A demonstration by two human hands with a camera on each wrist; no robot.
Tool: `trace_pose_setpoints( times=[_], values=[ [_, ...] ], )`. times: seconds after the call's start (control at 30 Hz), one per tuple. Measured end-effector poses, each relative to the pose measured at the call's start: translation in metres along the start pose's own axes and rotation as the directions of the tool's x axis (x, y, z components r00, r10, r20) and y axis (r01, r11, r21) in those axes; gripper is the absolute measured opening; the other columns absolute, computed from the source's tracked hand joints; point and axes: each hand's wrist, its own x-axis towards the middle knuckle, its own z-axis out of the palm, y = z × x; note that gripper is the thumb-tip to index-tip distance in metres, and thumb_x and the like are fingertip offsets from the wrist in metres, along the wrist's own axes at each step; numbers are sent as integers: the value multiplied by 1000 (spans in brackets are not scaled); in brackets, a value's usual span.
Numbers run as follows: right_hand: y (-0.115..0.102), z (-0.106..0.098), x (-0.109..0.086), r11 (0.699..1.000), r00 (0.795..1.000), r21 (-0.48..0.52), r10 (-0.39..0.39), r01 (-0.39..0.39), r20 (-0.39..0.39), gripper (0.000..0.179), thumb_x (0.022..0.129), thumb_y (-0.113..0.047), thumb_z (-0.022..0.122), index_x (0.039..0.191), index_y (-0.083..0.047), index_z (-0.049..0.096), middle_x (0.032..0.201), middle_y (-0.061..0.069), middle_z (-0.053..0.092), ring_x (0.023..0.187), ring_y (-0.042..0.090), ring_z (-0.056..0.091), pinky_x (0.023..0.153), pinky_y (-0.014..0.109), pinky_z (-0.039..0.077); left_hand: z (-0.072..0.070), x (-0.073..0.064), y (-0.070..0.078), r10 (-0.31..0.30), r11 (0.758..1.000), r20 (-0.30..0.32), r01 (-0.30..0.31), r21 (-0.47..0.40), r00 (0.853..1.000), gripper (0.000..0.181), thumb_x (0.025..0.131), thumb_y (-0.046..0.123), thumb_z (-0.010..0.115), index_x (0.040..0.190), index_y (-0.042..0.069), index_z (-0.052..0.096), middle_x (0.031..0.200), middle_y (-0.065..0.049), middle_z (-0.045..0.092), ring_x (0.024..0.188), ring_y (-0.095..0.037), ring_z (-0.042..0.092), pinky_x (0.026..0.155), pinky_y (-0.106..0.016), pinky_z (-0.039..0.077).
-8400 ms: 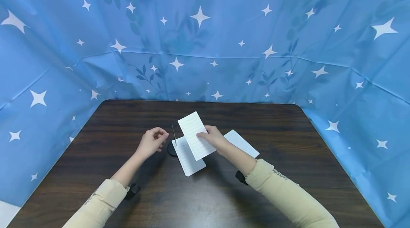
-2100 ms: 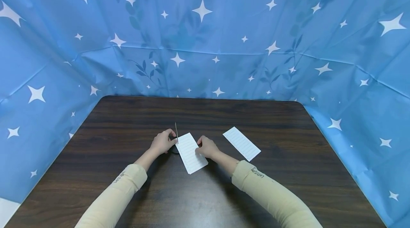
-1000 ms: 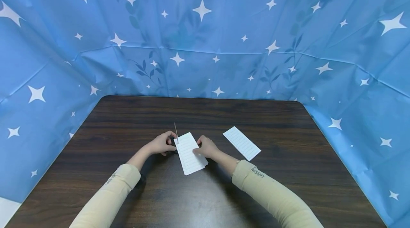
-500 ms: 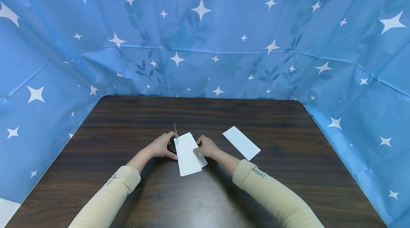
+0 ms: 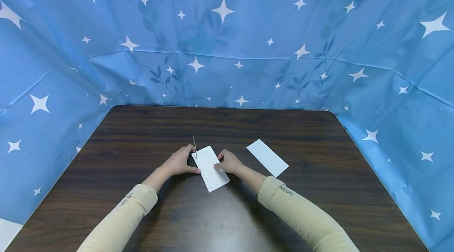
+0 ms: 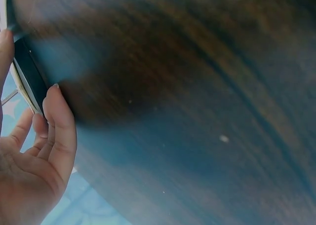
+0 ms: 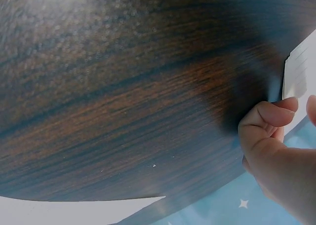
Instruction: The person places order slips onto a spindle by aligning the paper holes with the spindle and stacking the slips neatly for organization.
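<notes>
A stack of white lined paper slips [image 5: 211, 173] sits on a bill spike, whose thin upright rod [image 5: 194, 146] passes through its upper left corner. The spike's dark round base [image 6: 30, 69] shows beneath the paper in the left wrist view. My left hand [image 5: 178, 161] curls round the stack's left side and the base, thumb against the paper's left edge. On the other side, my right hand [image 5: 228, 162] holds the right edge, thumb over the top slip and index finger bent [image 7: 266, 121] at the side. The slips lie nearly lined up.
One separate lined slip [image 5: 267, 158] lies flat on the dark wooden table [image 5: 301, 134], right of my right hand. A blue star-patterned curtain [image 5: 227, 47] hangs behind the table's far edge.
Over eight seconds, a slip held in the air by my right hand has joined the stack. Within the last half second, the upper slips' lower end has swung right, beside my left thumb.
</notes>
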Motion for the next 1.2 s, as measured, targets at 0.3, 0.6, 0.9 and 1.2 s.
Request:
trace_pose_setpoints(
  times=[0.3,0.6,0.9,1.2],
  values=[
    [0,-6,-2,999,999,43,26,-27,25,28,83,-8,68,103,3,51,80,9,53,59,14,47,51,21,43,-3,0,-2,-13,998,27,14,-57,1000,68,69,37,83,118,7,46,107,-17,54,78,-24,56,61,-36,51],
    [7,-19,-3,998,1000,66,1,-2,12,25,84,-8,66,103,4,55,70,3,50,50,10,43,47,19,39,-10,-1,-14,5,960,68,15,-280,998,48,87,27,68,123,3,48,79,-7,45,53,-15,47,46,-29,48],
    [22,-40,-5,992,996,87,-94,94,0,17,87,-7,62,98,5,58,64,0,49,49,11,45,48,20,42,-6,4,-23,-81,910,82,107,-399,993,40,94,22,57,125,-1,46,74,-5,49,58,-14,49,50,-31,54],
    [35,-61,-8,982,982,19,-186,186,16,14,88,-6,61,97,4,59,63,0,47,51,9,45,50,22,42,-9,7,-16,-190,873,129,228,-431,973,36,95,22,54,121,-2,48,78,-6,46,60,-15,50,53,-31,56]
  ],
)
